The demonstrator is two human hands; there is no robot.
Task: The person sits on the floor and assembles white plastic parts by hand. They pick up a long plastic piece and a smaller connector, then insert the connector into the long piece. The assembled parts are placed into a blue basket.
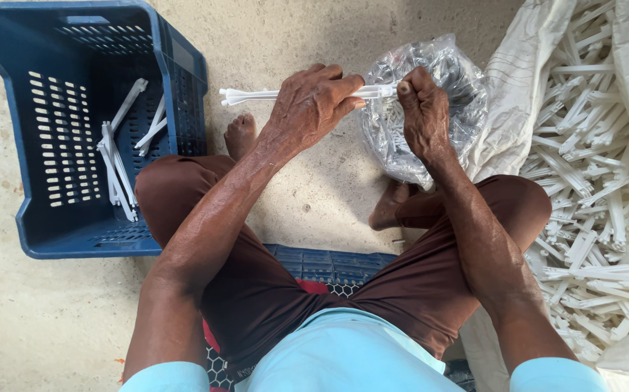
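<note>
- Bare concrete floor [314,29]; person seated, viewed from above.
- Left hand [311,105], frame centre: fingers closed around one white plastic strip [249,95] held level.
- Right hand [423,112]: pinching the strip's right end.
- One clear bag [459,80] behind the hands.
- One blue crate [10,145], upper left, several strips inside.
- One white sack [518,87], right, strips uncountable.

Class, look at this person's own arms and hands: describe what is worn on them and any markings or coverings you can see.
Both arms are bare from the upper arm down. Short light blue sleeves end above the elbows. The left hand and right hand wear no gloves, and no rings, watch or bands are visible. No tattoos or markings show. The forearms look lean, with visible veins.
</note>
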